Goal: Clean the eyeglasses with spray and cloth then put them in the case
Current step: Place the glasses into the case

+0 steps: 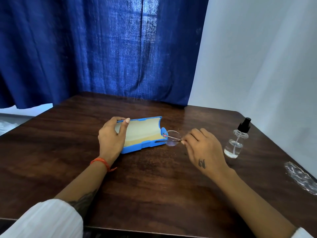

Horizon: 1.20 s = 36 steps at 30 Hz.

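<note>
A blue eyeglass case (142, 146) with a pale yellow lining lies open on the dark wooden table (154, 182). My left hand (112, 137) grips the left end of its raised lid, thumb over the top edge. Thin rimless eyeglasses (172, 139) sit at the case's right end, one temple reaching across the case's front rim. My right hand (204, 150) pinches the glasses' frame by the right lens. A clear spray bottle (235, 143) with a black pump top stands upright to the right. No cloth shows.
A blue curtain (111, 48) hangs behind the table and a white wall (257, 66) stands at the right. A worn pale patch (300, 177) marks the table's right edge. The table's left edge drops off near a white surface (25, 109).
</note>
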Available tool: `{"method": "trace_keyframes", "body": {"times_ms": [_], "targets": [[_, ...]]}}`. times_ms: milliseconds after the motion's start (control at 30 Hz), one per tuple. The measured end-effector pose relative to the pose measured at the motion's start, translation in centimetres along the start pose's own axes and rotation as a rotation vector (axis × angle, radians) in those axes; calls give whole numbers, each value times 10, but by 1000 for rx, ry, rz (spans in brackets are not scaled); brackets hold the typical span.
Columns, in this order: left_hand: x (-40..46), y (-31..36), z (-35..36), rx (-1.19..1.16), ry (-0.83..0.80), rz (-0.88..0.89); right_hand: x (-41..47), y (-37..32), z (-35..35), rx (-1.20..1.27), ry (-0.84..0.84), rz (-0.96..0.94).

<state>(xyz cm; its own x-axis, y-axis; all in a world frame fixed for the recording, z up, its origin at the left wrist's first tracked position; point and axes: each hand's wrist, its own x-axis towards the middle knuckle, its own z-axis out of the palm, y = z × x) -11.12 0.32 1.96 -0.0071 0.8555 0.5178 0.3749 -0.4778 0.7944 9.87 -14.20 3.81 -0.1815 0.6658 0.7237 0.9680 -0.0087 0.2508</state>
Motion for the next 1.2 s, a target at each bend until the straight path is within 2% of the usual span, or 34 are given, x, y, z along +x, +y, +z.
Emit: {"method": "trace_keyframes", "body": {"times_ms": [200,333,433,533,767,1033,1100,1200], "targets": [[1,-4,0,-67,-22,19,43,-37,23,22,165,-270],[1,-5,-1,-94,-24,26,59,-45,49,18,108,-442],[1,-6,1,-113,-24,29,62,-49,61,29,44,-466],[2,-7,2,-116,-22,32,57,-55,65,53,4,-410],[1,-8,4,-89,-30,67,47,-71,60,243,-118,-104],[-2,-5,0,-105,-52,55,22,-85,47,263,-141,32],[-3,-4,-1,-150,-69,45,18,-86,42,377,-116,72],[-5,-2,-5,-206,-132,6,18,-77,34,498,72,215]]}}
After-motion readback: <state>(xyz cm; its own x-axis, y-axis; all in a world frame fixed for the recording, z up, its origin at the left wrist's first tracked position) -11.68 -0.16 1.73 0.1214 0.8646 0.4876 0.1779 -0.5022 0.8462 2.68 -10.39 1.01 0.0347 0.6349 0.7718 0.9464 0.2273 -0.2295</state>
